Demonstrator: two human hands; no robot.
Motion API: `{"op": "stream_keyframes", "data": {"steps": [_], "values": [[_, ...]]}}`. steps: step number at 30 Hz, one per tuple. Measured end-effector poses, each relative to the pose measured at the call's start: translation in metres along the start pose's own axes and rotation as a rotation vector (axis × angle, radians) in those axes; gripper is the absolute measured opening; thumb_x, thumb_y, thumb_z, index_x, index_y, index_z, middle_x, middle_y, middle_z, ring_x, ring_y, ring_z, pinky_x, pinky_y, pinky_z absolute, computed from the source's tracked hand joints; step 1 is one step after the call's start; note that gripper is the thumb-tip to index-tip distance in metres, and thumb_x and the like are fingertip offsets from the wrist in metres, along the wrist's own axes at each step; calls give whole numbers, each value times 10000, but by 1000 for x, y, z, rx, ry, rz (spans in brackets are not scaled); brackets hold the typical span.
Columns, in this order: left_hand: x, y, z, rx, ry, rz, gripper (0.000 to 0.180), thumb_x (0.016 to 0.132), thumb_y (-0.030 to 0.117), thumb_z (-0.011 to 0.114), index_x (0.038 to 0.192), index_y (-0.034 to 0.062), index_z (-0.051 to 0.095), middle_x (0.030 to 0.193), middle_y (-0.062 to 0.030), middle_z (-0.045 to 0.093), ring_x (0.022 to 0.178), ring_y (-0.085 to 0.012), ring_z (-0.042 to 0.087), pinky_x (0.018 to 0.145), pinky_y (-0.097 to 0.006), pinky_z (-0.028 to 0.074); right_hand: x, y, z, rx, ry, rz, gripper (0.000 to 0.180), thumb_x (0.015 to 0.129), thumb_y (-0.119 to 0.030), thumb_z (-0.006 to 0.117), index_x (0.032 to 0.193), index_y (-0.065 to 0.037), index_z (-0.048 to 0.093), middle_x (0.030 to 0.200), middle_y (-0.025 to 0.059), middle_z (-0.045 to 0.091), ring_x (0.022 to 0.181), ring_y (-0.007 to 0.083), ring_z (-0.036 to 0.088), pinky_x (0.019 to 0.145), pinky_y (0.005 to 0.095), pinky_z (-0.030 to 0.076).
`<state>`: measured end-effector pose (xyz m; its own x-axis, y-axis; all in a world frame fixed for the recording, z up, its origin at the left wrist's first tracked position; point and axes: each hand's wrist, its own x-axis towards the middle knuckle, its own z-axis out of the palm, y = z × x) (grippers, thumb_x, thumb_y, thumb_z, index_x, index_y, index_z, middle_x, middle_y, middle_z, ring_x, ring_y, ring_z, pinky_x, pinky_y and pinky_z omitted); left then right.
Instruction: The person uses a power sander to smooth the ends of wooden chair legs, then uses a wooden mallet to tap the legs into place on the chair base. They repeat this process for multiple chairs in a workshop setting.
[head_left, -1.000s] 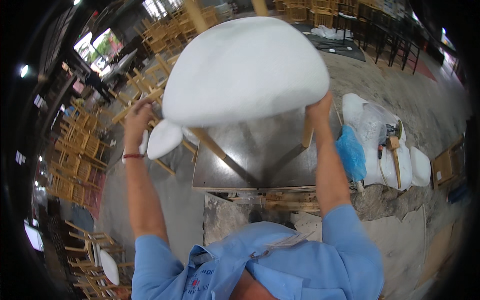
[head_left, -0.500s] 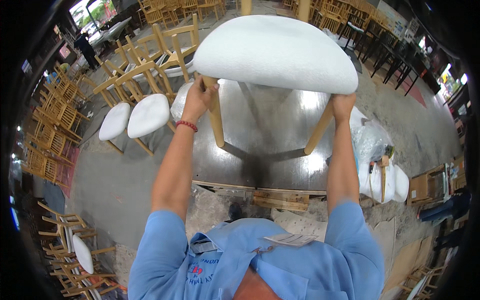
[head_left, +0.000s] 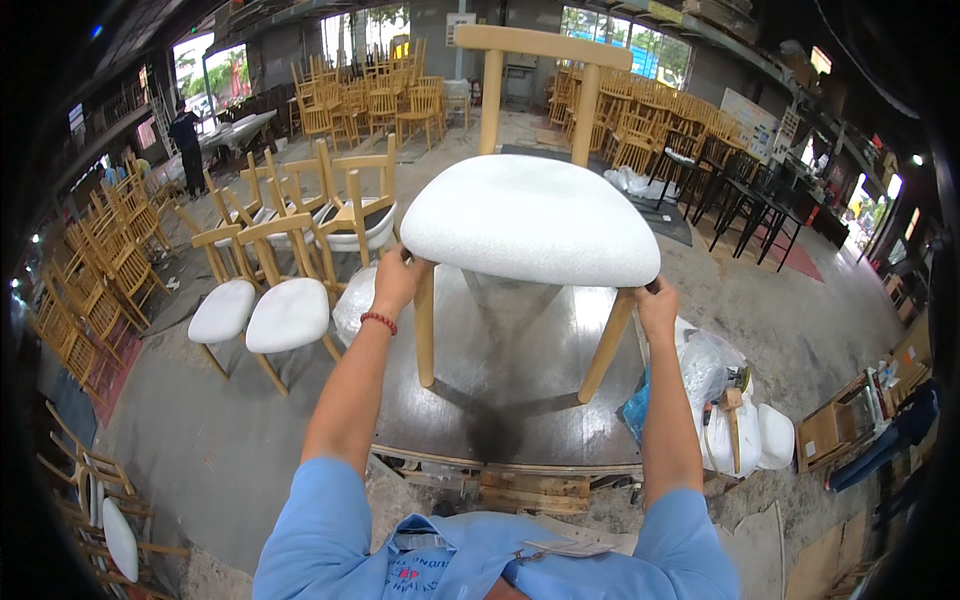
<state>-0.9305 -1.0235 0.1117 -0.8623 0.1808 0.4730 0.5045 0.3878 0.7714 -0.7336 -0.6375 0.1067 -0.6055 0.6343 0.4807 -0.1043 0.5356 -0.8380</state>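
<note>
A wooden chair (head_left: 530, 220) with a padded white seat and a light wood backrest stands upright on a dark, shiny worktop (head_left: 500, 420), its front edge toward me. My left hand (head_left: 398, 280) grips the seat's front left corner by the top of the front leg, fingers curled beneath the edge. At the opposite front corner my right hand (head_left: 656, 308) is closed in the same way, partly under the seat. The rear legs are mostly hidden behind the seat.
Several white-seated chairs (head_left: 288, 315) stand on the floor to the left, some stacked upside down. Right of the worktop lie plastic wrap (head_left: 705, 365), a wooden-handled hammer (head_left: 733, 425) and white cushions (head_left: 775, 437). Black chairs (head_left: 755, 205) are further right; a person (head_left: 186, 145) stands far left.
The view has tilted up, so the chair sits lower in the picture and its backrest now shows. Both hands stay at the seat's front corners.
</note>
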Motion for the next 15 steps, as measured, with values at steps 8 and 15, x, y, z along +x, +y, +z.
{"op": "stream_keyframes", "data": {"steps": [8,15], "values": [[-1,-1,4,-44,-14,-57,460,837,294,730,1141,-42,649,1071,-242,694,1022,-356,673,857,-388,511,-10,4,4,-51,12,39,304,852,-186,735,1027,56,684,906,125,727,823,182,668,752,319,509],[2,-4,8,-158,-54,-58,470,831,268,746,1143,-66,636,1092,-259,684,1060,-354,661,874,-385,506,-10,14,7,-41,42,-21,271,905,-145,665,1030,95,658,914,132,720,832,174,658,759,315,507]]}}
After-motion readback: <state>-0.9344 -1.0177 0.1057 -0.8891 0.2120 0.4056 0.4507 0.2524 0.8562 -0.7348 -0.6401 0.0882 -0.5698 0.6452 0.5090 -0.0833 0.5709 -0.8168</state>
